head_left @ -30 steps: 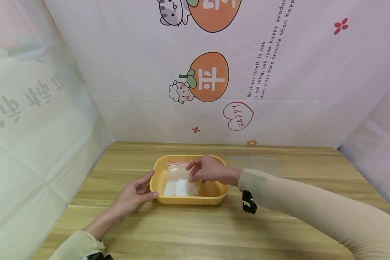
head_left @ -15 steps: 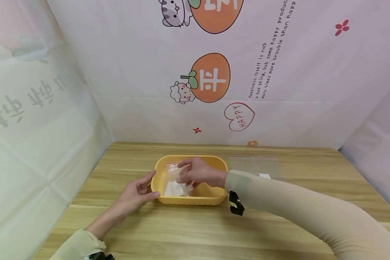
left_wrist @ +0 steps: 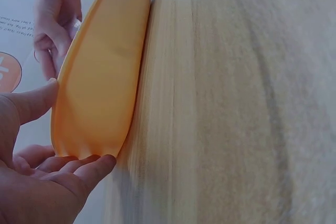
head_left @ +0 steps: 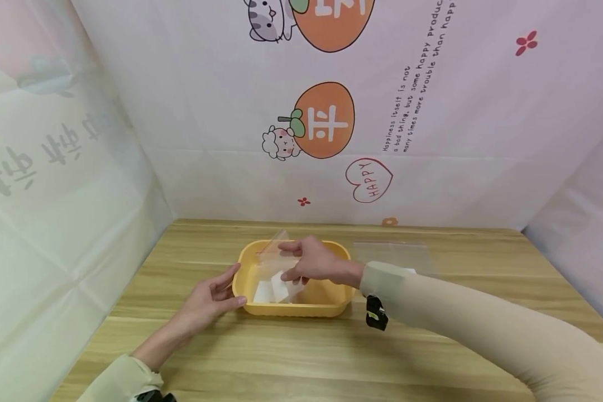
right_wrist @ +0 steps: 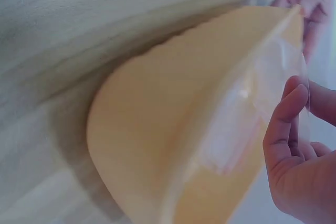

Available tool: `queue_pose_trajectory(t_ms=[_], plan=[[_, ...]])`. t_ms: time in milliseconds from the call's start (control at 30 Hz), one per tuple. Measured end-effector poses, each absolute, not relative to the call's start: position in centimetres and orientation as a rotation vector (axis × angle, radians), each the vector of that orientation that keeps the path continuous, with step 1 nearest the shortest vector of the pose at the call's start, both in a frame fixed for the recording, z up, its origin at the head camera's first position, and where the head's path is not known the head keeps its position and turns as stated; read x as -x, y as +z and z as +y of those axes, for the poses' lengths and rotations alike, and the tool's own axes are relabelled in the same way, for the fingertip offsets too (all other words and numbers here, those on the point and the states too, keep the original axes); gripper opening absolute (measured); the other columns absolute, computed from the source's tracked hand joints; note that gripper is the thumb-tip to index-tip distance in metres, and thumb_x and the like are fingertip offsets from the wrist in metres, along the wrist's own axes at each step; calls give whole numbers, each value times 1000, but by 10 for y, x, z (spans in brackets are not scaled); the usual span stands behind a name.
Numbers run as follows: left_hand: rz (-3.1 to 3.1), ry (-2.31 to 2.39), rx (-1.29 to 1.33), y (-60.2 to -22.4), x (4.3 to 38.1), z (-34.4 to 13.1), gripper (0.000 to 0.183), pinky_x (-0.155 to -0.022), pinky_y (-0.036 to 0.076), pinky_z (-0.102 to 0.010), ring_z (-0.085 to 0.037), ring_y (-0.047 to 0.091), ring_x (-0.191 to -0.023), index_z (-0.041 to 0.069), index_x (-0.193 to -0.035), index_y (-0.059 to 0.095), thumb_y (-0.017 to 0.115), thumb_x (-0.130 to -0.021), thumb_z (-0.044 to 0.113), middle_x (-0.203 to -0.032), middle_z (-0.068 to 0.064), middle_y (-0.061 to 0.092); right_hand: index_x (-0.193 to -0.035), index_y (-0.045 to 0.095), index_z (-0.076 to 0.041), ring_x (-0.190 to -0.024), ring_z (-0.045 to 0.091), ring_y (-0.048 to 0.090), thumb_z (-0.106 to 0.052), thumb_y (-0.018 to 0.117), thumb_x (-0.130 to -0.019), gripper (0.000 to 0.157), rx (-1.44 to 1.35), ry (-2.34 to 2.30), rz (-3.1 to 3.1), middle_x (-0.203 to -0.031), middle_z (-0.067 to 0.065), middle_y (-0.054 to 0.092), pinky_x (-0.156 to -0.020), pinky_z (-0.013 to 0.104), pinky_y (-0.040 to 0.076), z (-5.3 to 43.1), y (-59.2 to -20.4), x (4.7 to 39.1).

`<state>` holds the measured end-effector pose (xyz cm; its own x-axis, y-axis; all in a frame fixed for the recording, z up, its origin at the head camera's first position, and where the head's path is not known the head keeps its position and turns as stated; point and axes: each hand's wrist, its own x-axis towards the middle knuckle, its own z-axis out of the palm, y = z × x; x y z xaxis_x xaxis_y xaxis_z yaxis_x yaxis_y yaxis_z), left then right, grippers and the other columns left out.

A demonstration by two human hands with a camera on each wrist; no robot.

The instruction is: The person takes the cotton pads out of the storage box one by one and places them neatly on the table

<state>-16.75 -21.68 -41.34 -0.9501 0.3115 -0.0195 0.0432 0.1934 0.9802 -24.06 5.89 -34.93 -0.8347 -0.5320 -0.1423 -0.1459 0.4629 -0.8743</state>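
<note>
A yellow plastic bin (head_left: 301,311) stands on the wooden table. My left hand (head_left: 208,301) grips its left end, thumb on the rim and fingers against the outer wall, as the left wrist view also shows. Over the inside of the bin, my right hand (head_left: 317,262) pinches a clear zip bag (head_left: 271,265) between thumb and fingers. A white block (head_left: 280,287) shows in the lower part of this bag, whose top edge rises past the bin's far rim. Beside it in the bin lies another white piece (head_left: 263,292). The right fingers partly hide the bag.
Behind the right forearm, a flat clear zip bag (head_left: 392,254) lies on the table (head_left: 301,357). The corner of a white piece (head_left: 410,271) peeks out above the sleeve. A printed white cloth (head_left: 221,167) hangs behind and at the sides.
My right hand has gripped the zip bag and tilted its top end up above the bin's far rim, after shifting left and then slightly back right. The left hand stays on the bin.
</note>
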Motion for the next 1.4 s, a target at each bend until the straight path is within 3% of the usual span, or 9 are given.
queue_pose_trajectory(t_ms=[433,767,967,1400], plan=[[2248,1850,-345,-414,167,-215,86,-105,50,-30,-41,43,-145,0,-165,24,77,-99,13,-167,-24,27,-157,49,-4,-60,19,67,3,87,-84,82,627,-1367,2358,-152,17,56,-62,39,63,99,-308,231],[2260,1841,-341,-413,165,-214,85,-106,49,-30,-42,43,-145,-1,-165,24,76,-99,12,-167,-24,27,-159,44,-1,-65,21,69,0,87,-85,85,604,-1441,2401,-156,18,50,-61,33,62,148,-291,213],[2264,1831,-330,-414,165,-215,87,-106,49,-29,-41,43,-145,1,-166,24,77,-99,14,-168,-22,27,-159,41,2,-64,21,67,-1,86,-87,85,550,-1533,2393,-156,23,48,-59,30,60,185,-295,198],[2289,1802,-308,-415,165,-215,87,-105,50,-30,-41,44,-144,1,-166,25,78,-98,16,-167,-21,29,-164,32,0,-69,10,63,-9,83,-91,90,377,-1658,2336,-161,21,42,-68,29,59,262,-336,147]])
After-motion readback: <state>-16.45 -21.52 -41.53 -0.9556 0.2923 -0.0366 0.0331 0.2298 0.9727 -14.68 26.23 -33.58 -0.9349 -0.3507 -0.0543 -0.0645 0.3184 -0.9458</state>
